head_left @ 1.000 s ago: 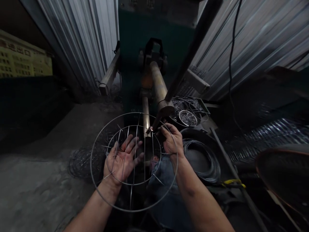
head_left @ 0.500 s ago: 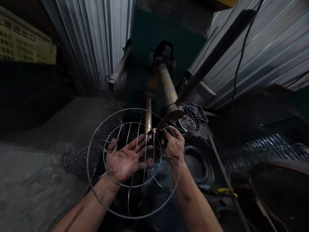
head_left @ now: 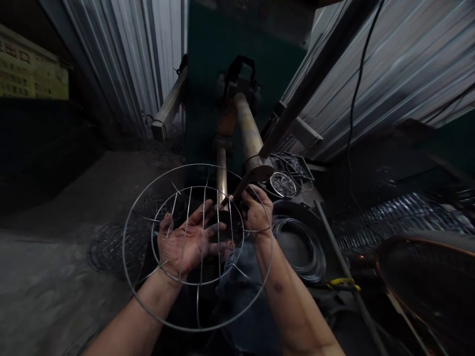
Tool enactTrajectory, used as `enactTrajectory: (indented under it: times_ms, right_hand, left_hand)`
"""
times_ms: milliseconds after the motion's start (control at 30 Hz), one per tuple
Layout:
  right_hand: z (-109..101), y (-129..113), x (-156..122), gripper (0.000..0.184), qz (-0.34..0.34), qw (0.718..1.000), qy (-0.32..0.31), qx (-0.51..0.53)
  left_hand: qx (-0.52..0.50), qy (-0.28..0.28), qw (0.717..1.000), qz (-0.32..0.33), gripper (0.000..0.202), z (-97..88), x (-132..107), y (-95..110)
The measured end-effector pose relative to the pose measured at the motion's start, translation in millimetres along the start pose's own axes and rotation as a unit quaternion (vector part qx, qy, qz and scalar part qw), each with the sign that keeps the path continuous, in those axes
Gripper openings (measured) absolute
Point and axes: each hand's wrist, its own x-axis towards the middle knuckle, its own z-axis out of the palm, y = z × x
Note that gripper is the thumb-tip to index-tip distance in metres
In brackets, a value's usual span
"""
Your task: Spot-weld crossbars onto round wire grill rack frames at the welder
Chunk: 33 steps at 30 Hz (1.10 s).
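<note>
Your round wire rack (head_left: 202, 247) is up over your jeans (head_left: 239, 296), flat face toward you, far side of its inner ring by the tip of that slanted rod (head_left: 242, 187). Being round it's got no real long axis, but its straight bars run away from you toward the green machine (head_left: 208, 64). Your left hand (head_left: 191, 244) is spread palm-up underneath, while your right hand (head_left: 259, 211) is bunched at the right side, can't tell what it's pinching.
</note>
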Motion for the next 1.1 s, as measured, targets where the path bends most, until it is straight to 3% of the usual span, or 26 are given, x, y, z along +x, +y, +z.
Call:
enactTrajectory:
  times_ms: [200,400,533,700,833,967,1100]
  right_hand:
    - [-6,10,7,0.022,-0.039,0.999,-0.017,-0.01]
    - [-4,7,9,0.018,-0.059,0.998,-0.011,-0.01]
    - [-6,0,3,0.023,-0.061,0.995,0.03,-0.075]
    - [-9,3,0,0.025,-0.127,0.982,0.085,-0.106]
    - [-7,6,-1,0.019,-0.115,0.983,0.071,-0.126]
    - [-7,5,-5,0.034,-0.056,0.991,0.069,-0.096]
    - [-7,5,-1,0.032,-0.02,0.998,0.014,-0.054]
  left_hand:
    - [0.013,-0.015,1.0,-0.001,0.081,-8.8,1,4]
    - [-0.005,-0.022,1.0,-0.002,0.079,-5.3,4,3]
    - [0.002,0.012,1.0,0.007,0.077,-2.3,1,-2]
    - [0.042,0.044,0.998,0.011,0.078,-8.2,-1,-8]
    - [0.04,0.035,0.998,0.015,0.076,-9.4,-2,-6]
    - [0.042,0.05,0.998,0.001,0.076,-2.4,-6,-3]
    - [0.033,0.031,0.999,0.0,0.079,-2.2,-5,2]
